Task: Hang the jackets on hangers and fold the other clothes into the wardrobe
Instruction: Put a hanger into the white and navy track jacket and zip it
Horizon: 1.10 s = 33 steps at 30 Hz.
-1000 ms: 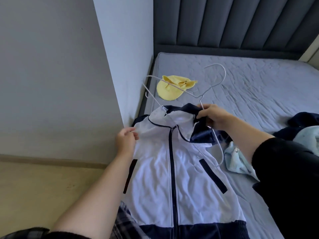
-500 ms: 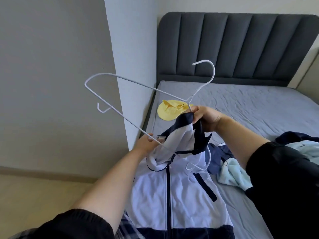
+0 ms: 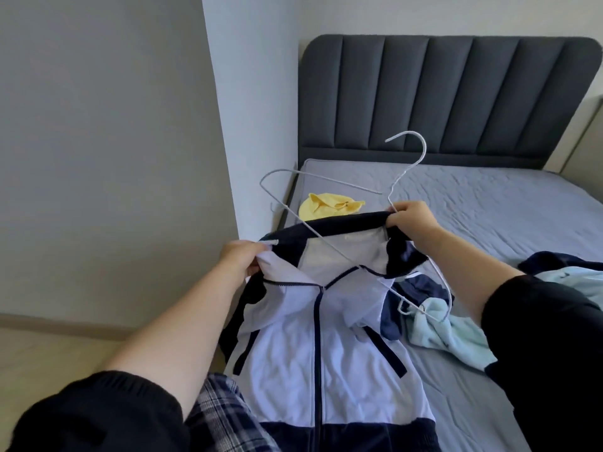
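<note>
- left hand (image 3: 243, 259): fingers pinch the left end of the jacket's collar, holding it up off the bed.
- jacket (image 3: 326, 347): white and navy, over the bed's (image 3: 489, 203) left edge; zip front up, collar away from the person, hem nearest them, so the long axis runs far to near.
- hanger (image 3: 323, 237): white wire, hook up and towards the headboard; long axis slants from far left to near right. its bar enters the neck opening, and its left end stands free beyond the collar.
- right hand (image 3: 412, 220): fingers grasp the collar's right end beside the hanger's neck.
- judgement: the free left end lies just beyond the left hand, the nearer one to draw that shoulder over it.
</note>
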Available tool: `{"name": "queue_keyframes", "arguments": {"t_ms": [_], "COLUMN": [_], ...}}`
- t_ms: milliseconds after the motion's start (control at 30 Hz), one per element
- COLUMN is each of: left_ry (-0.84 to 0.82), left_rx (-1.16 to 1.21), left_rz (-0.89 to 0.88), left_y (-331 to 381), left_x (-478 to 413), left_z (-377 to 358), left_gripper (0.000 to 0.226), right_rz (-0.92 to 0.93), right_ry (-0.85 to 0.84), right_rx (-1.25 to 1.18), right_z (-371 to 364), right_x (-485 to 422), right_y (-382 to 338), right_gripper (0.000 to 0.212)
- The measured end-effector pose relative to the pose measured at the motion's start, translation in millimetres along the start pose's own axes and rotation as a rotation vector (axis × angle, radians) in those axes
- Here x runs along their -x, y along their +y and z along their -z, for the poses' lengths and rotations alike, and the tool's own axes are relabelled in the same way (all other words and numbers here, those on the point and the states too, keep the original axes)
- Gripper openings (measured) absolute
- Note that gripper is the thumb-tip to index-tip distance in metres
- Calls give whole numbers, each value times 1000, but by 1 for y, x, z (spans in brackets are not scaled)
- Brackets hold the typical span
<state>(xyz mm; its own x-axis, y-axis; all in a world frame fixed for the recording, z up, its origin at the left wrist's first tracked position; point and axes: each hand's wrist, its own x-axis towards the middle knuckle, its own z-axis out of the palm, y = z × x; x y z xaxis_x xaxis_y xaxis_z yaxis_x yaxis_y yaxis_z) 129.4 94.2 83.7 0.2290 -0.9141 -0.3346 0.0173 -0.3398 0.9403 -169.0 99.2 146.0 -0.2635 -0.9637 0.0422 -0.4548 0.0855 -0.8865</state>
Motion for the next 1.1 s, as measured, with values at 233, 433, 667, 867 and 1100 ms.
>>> {"name": "queue_keyframes", "arguments": {"t_ms": [233, 433, 667, 867, 1100], "left_ry": [-171, -99, 35, 186, 333], "left_rx": [144, 174, 227, 72, -213], "left_rz": [97, 117, 103, -59, -238], "left_y": [15, 14, 17, 11, 6], "left_x": [6, 5, 1, -8, -10], "left_z": [5, -5, -3, 7, 12], "left_gripper": [8, 11, 18, 21, 13], "right_rz": [54, 266, 274, 256, 193], "right_ry": [4, 206, 361, 334, 311], "right_rx": [-163, 38, 16, 93, 120], "right_z": [-11, -17, -27, -28, -30], "right_x": [10, 14, 10, 5, 5], "right_y": [-10, -8, 1, 18, 32], "right_gripper": [13, 21, 26, 24, 25]}}
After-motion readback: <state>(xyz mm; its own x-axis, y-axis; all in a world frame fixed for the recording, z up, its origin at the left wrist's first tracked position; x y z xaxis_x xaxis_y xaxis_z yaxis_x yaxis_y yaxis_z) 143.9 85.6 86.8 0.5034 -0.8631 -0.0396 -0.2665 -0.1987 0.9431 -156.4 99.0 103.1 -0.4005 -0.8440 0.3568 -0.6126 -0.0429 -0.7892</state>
